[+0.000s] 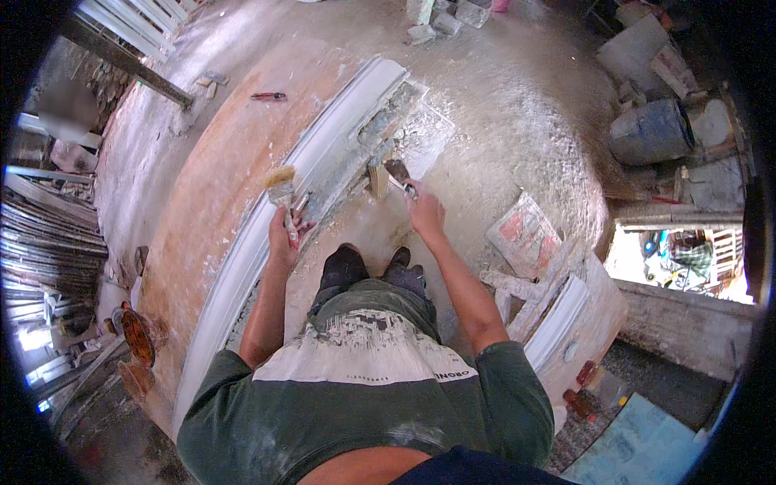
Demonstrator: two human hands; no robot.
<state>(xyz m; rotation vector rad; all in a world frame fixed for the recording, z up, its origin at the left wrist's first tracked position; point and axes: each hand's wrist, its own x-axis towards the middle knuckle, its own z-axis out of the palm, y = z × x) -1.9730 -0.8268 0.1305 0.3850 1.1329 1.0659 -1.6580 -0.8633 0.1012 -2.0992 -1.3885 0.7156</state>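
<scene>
My left hand (288, 234) is closed around a paintbrush (280, 192) with tan bristles, which point away from me over a long white moulding (343, 109). A thin pale piece also shows by its fingers, too small to name. In my right hand (426, 212) is a short tool with a dark, brush-like end (396, 169); its exact kind is unclear. Just left of this dark end stands a small tan block (377, 180), close to the moulding's rough inner side. The moulding runs diagonally across a brownish work surface (206, 174).
A white-crusted sheet (424, 133) lies beyond my right hand. On the far left of the surface rests a red-handled tool (268, 97). To the right are a stained board (524, 234), a shorter white moulding (558, 322) and a blue drum (651, 131).
</scene>
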